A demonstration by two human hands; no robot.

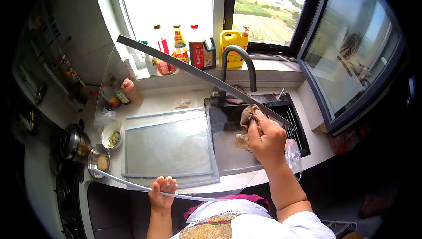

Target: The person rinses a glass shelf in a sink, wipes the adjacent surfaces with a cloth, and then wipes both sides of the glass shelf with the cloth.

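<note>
A large clear glass panel [189, 68] with a grey strip on its far edge and a white strip on its near edge is held up, slanted, over the counter and sink. My left hand [162, 191] is closed round the near white strip, fingers curled over it. In my right hand [266, 138] is a bunched brown cloth [247, 124], pressed at the panel's right side close to the grey strip. Through the glass, a second flat panel with a pale grey frame [212, 160] shows lying on the counter left of the sink.
A black sink [228, 146] with a dark curved faucet [250, 65] lies ahead. Several bottles and a yellow jug [233, 47] line the windowsill. On the left stand a white bowl [111, 134], a metal bowl [100, 160] and a lidded pot [74, 142]. An opened window sash [351, 58] juts in at right.
</note>
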